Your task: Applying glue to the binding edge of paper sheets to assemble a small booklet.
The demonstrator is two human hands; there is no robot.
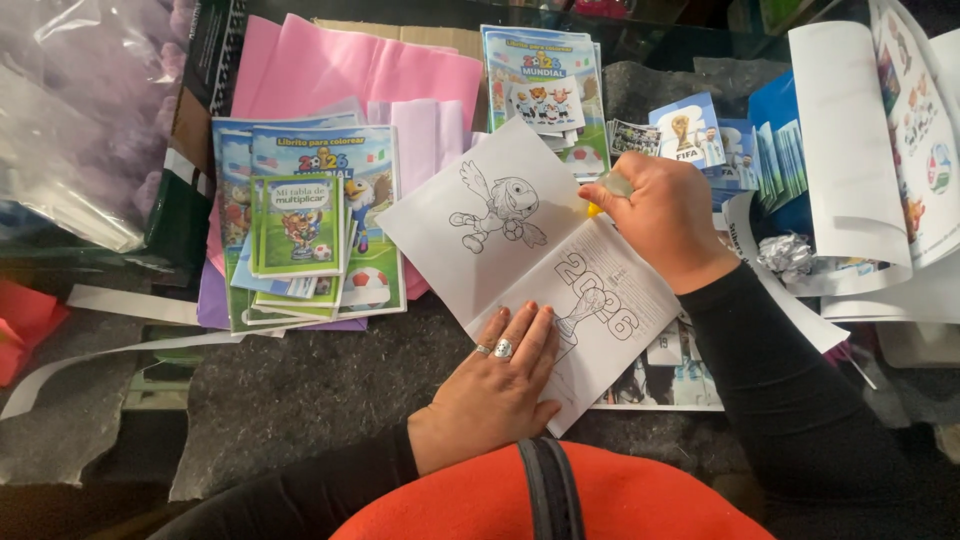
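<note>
Fingers of the left hand (pixel 497 385) lie flat and slightly spread on the lower corner of an open coloring booklet (pixel 530 265), two of them ringed, pressing the page down, apparently so the sheet cannot slide or curl. Across the page, the right hand (pixel 665 215) is curled with its fingertips pinched on a small yellowish glue stick (pixel 606 190) at the booklet's upper right edge, the tip seemingly resting on the paper where the fold runs. Booklet pages are plain white with black line drawings: a cartoon bird with a ball on the upper leaf, large outlined numerals on the lower one. It lies tilted near the middle of the dark grey table (pixel 300 400), between both hands. Toward the table's left side sits a fanned stack of green-covered booklets (pixel 305 230) on pink tissue paper (pixel 340 70); another stack of finished covers (pixel 545 85) rests at the far edge, and small blue cards (pixel 700 135) sit just beyond the right hand. Loose printed sheets (pixel 880 130) curl at the right edge
</note>
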